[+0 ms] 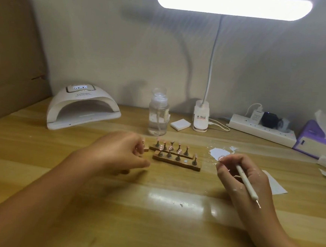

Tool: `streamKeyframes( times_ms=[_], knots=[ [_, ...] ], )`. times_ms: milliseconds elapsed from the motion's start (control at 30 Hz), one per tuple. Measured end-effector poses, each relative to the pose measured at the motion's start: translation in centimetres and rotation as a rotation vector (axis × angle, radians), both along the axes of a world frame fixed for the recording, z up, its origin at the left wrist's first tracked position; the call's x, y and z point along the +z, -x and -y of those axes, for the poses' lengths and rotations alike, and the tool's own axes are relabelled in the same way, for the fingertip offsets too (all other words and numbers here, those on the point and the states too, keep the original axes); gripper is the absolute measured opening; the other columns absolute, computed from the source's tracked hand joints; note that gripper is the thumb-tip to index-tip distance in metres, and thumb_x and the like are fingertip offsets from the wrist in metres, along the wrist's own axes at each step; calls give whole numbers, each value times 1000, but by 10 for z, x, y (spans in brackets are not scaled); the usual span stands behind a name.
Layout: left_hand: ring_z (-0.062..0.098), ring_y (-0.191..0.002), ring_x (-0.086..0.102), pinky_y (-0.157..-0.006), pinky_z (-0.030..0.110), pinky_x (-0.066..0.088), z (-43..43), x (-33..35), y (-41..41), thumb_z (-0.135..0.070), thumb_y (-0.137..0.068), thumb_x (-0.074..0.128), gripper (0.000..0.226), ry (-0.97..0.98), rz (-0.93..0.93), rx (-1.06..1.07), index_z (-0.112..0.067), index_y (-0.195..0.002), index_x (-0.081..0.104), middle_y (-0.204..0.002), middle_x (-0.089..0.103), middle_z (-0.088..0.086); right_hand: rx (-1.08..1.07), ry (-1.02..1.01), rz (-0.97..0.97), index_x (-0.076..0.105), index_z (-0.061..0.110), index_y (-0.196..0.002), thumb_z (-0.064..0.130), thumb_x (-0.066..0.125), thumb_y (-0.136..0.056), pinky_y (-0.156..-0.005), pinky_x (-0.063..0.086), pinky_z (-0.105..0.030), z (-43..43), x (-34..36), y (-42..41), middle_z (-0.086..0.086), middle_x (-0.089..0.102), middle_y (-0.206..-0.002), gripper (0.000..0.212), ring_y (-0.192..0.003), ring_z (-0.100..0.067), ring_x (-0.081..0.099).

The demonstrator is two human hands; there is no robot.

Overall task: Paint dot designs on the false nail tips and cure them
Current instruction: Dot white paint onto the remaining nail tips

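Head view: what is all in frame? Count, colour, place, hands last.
nail lamp: one, white, back left
pump bottle: one, clear, back centre
desk lamp: one, white, lit, overhead
power strip: one, white, back right
tissue box: one, purple, far right
wooden stands: two, brown, centre
false nail tips: several, pinkish, on stands
paint patch: one, white, right of stands
dotting tool: one, white, right hand
left hand: pinches a tip peg beside stands
right hand: grips dotting tool

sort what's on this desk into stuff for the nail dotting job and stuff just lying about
For the job: nail tips on stands, dotting pen in right hand, white paint, curing lamp.
Lying about: pump bottle, power strip, tissue box, white pad.
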State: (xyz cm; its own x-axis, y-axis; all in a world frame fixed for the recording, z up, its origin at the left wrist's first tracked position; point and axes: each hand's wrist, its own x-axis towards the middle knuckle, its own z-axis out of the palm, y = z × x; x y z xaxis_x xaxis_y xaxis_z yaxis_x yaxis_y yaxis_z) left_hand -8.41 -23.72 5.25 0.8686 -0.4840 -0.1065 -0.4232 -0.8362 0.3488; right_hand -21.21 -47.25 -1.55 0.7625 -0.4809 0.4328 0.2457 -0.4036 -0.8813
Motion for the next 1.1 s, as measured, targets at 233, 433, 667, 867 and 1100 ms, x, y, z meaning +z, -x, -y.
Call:
streamKeyframes(
  times_ms=[233,433,667,867,1100],
  knots=[
    [3,-78,59,-73,30,48,23,-36,-8,-65,-80,63,48,22,265,11,-29,-111,67,-76,67,-14,39,-20,-15,64,24,-78,6,70,-84,-63,46,-28,-2,5,3,1,67,-78,19,-65,-10,59],
    [-3,-80,55,-69,27,40,21,-47,-13,-62,-76,69,34,224,219,2,-36,-98,65,-73,65,-18,47,47,-42,62,27,-79,7,70,-85,-60,48,-32,-3,5,2,2,69,-75,22,-64,-11,61],
    [-12,-87,55,-69,17,40,12,-53,-17,-51,-74,76,24,375,207,-189,-35,-89,67,-92,66,-23,36,173,-36,68,27,-83,15,73,-88,-69,49,-21,-6,8,4,17,70,-84,14,-84,-5,65],
    [-15,-75,52,-75,16,33,11,-57,-13,-51,-74,73,24,419,300,-267,-36,-91,65,-97,62,-24,59,204,-65,70,25,-89,21,71,-90,-77,53,-29,-7,9,2,14,74,-92,4,-91,-3,66],
    [0,-68,55,-77,33,40,13,-58,-9,-47,-76,73,22,418,308,-315,-37,-90,59,-89,54,-39,84,367,-27,69,26,-84,5,74,-86,-77,48,-19,-8,12,-1,12,73,-93,21,-94,-3,63]
  ],
)
